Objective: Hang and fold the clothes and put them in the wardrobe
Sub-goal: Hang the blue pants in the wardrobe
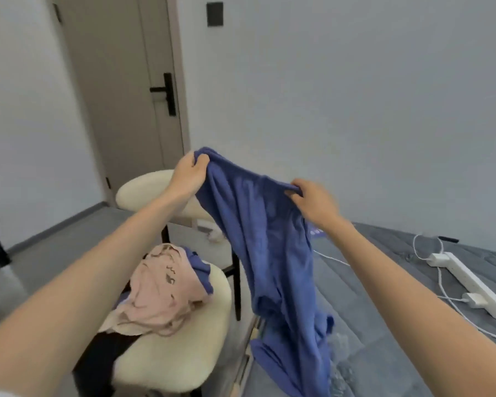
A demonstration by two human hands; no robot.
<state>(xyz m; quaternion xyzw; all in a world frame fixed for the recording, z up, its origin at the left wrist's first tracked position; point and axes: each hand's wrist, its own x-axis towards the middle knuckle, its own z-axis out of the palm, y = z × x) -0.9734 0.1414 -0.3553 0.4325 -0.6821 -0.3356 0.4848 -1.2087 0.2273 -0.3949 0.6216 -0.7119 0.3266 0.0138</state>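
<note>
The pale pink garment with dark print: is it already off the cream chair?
No, the pale pink garment lies crumpled on the cream chair's seat, while both hands hold up a blue garment.

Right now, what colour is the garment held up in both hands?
Plain blue garment, no pattern; seen in the head view.

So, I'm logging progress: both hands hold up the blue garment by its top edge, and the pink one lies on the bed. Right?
Not quite. In the head view, the pink garment lies on the cream chair, not the bed. Both the left hand and right hand do hold the blue garment up.
</note>
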